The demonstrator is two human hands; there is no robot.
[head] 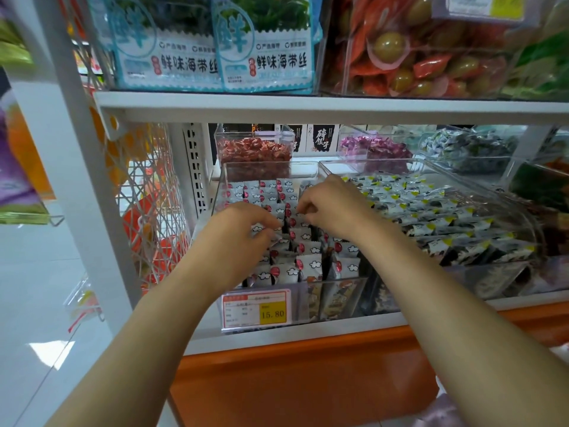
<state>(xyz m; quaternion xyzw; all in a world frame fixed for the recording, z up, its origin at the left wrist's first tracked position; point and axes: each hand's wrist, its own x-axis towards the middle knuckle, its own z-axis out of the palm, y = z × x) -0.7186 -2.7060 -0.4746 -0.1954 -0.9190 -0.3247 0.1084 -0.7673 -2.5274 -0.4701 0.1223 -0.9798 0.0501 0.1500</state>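
The left hand is reaching into the near left part of a clear bin, its grip narrow, thumb and curled fingers pinching one of the white packets printed with a red dot and clouds. The right hand is working just beside it, further back, its curled fingertips touching the packet tops; whether this grip is holding one I cannot tell. The packets are standing upright in rows, filling the bin. A price tag is hanging on the bin's front wall, and the bin is sitting on a white shelf. A neighbouring bin of dark packets is touching it on the right. Red sweets are lying in a box behind, and seaweed bags are standing on the shelf above.
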